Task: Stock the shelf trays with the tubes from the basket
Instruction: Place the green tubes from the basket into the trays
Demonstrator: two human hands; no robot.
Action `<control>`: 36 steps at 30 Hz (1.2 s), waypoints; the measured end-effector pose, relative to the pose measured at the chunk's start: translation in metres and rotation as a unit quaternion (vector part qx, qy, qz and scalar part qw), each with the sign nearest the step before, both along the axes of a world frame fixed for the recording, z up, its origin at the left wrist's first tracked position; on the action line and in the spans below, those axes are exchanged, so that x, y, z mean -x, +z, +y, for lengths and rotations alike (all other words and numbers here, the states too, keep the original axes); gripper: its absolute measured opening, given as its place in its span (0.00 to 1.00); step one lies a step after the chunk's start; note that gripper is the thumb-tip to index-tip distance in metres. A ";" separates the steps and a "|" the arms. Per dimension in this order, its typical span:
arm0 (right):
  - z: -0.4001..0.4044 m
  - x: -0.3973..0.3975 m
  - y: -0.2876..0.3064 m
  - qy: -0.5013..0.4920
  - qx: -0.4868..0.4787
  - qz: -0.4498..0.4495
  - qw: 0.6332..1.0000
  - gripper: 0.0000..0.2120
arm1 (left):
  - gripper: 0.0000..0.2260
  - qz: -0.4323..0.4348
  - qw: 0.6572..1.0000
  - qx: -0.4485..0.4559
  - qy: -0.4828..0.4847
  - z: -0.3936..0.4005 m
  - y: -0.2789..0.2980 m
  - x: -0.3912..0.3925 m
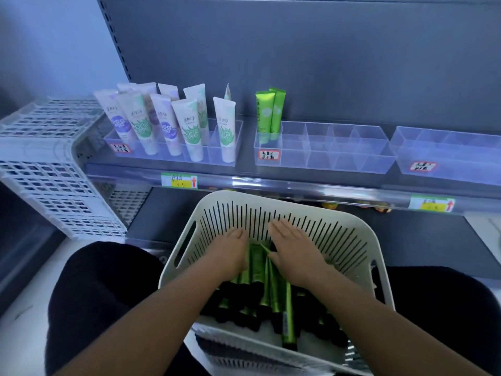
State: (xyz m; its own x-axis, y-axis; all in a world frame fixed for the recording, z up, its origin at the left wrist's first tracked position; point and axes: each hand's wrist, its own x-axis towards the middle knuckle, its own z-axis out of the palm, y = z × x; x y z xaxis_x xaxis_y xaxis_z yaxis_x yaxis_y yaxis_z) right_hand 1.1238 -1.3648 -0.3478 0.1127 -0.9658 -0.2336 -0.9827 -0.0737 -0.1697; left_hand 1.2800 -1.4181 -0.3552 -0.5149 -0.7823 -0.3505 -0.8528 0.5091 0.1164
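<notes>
At lower centre, both hands reach into the basket [360, 240]: the left hand [230, 253] and right hand [295, 253] lie flat with straight fingers on the green tubes [257, 264], gripping nothing. Two green tubes stand at the left edge of the middle tray [322, 150] on the shelf [298, 185]; its other compartments are open. The left tray [173, 147] holds white tubes [187, 126], and the right tray [444, 156] meets the frame's right edge.
</notes>
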 end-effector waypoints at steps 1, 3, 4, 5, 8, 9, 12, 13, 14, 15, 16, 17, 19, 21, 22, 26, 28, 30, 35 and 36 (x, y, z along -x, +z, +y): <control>0.001 -0.001 -0.007 -0.003 -0.015 -0.008 1.000 0.31 | 0.35 -0.010 1.000 -0.007 -0.001 -0.002 -0.007 -0.002; 0.000 -0.003 -0.023 -0.009 -0.043 -0.013 0.999 0.31 | 0.38 -0.027 0.999 -0.027 0.001 -0.004 -0.020 -0.005; 0.000 -0.005 -0.030 -0.011 -0.058 -0.012 0.998 0.31 | 0.38 -0.038 0.999 -0.038 0.005 -0.005 -0.025 -0.007; -0.002 -0.008 -0.036 -0.012 -0.074 -0.012 0.997 0.31 | 0.38 -0.052 0.997 -0.050 0.011 -0.006 -0.031 -0.008; -0.010 -0.021 -0.051 -0.003 -0.116 -0.021 0.993 0.32 | 0.36 -0.099 0.991 -0.089 0.028 -0.009 -0.043 -0.012; -0.013 -0.027 -0.054 0.000 -0.123 -0.027 0.992 0.32 | 0.35 -0.109 0.988 -0.105 0.029 -0.009 -0.045 -0.013; -0.025 -0.044 -0.066 0.008 -0.147 -0.035 0.988 0.34 | 0.35 -0.120 0.979 -0.161 0.030 -0.010 -0.052 -0.014; -0.027 -0.049 -0.068 0.010 -0.157 -0.030 0.987 0.35 | 0.35 -0.117 0.977 -0.173 0.037 -0.011 -0.056 -0.014; -0.029 -0.052 -0.071 0.010 -0.170 -0.023 0.985 0.36 | 0.34 -0.111 0.976 -0.183 0.050 -0.011 -0.056 -0.014; -0.030 -0.054 -0.072 0.007 -0.177 -0.016 0.984 0.36 | 0.32 -0.106 0.973 -0.194 0.059 -0.010 -0.056 -0.013; -0.030 -0.055 -0.076 0.004 -0.176 -0.011 0.984 0.34 | 0.28 -0.095 0.972 -0.203 0.072 -0.009 -0.054 -0.013; -0.029 -0.055 -0.077 -0.001 -0.169 -0.011 0.986 0.33 | 0.21 -0.087 0.972 -0.206 0.074 -0.010 -0.052 -0.012; -0.027 -0.053 -0.077 0.000 -0.148 -0.011 0.989 0.30 | 0.14 -0.075 0.976 -0.190 0.069 -0.010 -0.047 -0.010; -0.025 -0.050 -0.072 0.013 -0.135 -0.006 0.991 0.26 | 0.16 -0.025 0.981 -0.167 0.096 -0.011 -0.050 -0.011; -0.024 -0.049 -0.070 0.017 -0.127 -0.003 0.992 0.24 | 0.19 0.006 0.982 -0.156 0.107 -0.013 -0.052 -0.012; -0.029 -0.047 -0.066 0.007 -0.085 0.009 0.996 0.18 | 0.31 0.031 0.974 -0.178 0.133 -0.020 -0.054 -0.015; -0.035 -0.048 -0.068 -0.006 -0.089 0.000 0.996 0.25 | 0.21 0.038 0.973 -0.176 0.145 -0.022 -0.054 -0.015; -0.041 -0.048 -0.070 -0.009 -0.128 -0.014 0.992 0.36 | 0.15 0.041 0.975 -0.161 0.144 -0.024 -0.051 -0.014; -0.042 -0.045 -0.065 0.023 -0.171 0.029 0.985 0.41 | 0.15 -0.001 0.977 -0.170 0.132 -0.033 -0.047 -0.014; -0.039 -0.043 -0.063 0.030 -0.171 0.030 0.984 0.42 | 0.15 -0.011 0.976 -0.177 0.126 -0.035 -0.050 -0.015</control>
State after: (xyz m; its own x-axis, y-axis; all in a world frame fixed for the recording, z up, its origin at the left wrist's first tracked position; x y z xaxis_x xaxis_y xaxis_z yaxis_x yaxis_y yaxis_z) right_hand 1.1664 -1.4042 -0.4105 0.1433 -0.8212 -0.5524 -0.9873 -0.0800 -0.1371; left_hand 1.2954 -1.4529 -0.4051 -0.3119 -0.7108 -0.6305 -0.9497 0.2144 0.2281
